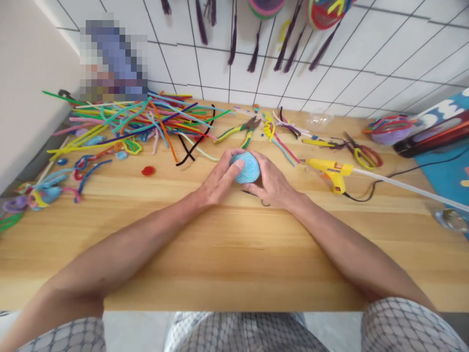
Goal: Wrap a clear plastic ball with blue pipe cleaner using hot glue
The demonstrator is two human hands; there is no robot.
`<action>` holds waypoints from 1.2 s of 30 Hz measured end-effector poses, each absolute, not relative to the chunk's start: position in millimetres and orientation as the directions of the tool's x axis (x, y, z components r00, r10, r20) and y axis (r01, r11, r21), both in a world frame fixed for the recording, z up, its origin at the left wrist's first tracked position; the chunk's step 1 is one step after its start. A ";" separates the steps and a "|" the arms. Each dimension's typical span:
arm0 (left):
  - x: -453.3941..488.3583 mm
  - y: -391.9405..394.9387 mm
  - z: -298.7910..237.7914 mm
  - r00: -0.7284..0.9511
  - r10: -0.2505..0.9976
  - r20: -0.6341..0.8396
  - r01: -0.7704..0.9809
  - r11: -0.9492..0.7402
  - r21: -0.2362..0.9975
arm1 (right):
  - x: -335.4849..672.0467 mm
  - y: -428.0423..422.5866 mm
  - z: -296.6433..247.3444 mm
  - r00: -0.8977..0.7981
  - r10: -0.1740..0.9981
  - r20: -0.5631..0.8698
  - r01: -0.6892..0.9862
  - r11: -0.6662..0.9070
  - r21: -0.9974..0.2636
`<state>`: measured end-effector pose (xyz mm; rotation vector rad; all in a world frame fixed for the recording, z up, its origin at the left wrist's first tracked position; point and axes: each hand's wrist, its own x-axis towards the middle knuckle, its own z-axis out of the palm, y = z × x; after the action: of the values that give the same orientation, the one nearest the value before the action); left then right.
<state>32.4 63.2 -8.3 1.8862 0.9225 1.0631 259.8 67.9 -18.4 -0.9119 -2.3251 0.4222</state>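
Between my two hands, over the middle of the wooden table, is a light blue ball [248, 168] that looks wound in a spiral of pipe cleaner. My left hand [223, 177] wraps its left side, the thumb lying across the front. On the other side my right hand [270, 182] curls around it, fingers behind and thumb below. Just beyond the ball lie pliers [240, 129] with green and yellow handles, partly hidden by my hands. A small dark curved piece [265, 203] rests on the wood below my right hand.
Several colourful pipe cleaners [146, 122] are heaped at the back left, with twisted bits [47, 190] nearer. A red disc [148, 170] lies left of my hands. A yellow glue gun [331, 168] with a corded tail and scissors [362, 152] lie right. A tiled wall [220, 63] stands behind.
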 end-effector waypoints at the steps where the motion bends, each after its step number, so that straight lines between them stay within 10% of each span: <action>1: 33.6 63.3 -7.6 0.367 0.876 0.313 0.203 -0.403 0.892 | 258.5 68.3 -19.1 -0.590 0.691 0.416 0.502 0.718 -0.482; 36: 43.7 64.4 -9.2 0.247 0.925 0.288 0.179 -0.335 0.925 | 244.4 64.4 -26.4 -0.615 0.619 0.488 0.462 0.784 -0.414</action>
<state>43.7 64.4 -9.2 1.7057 1.0289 1.1554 244.4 64.4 -26.4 -0.7999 -2.3426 0.3269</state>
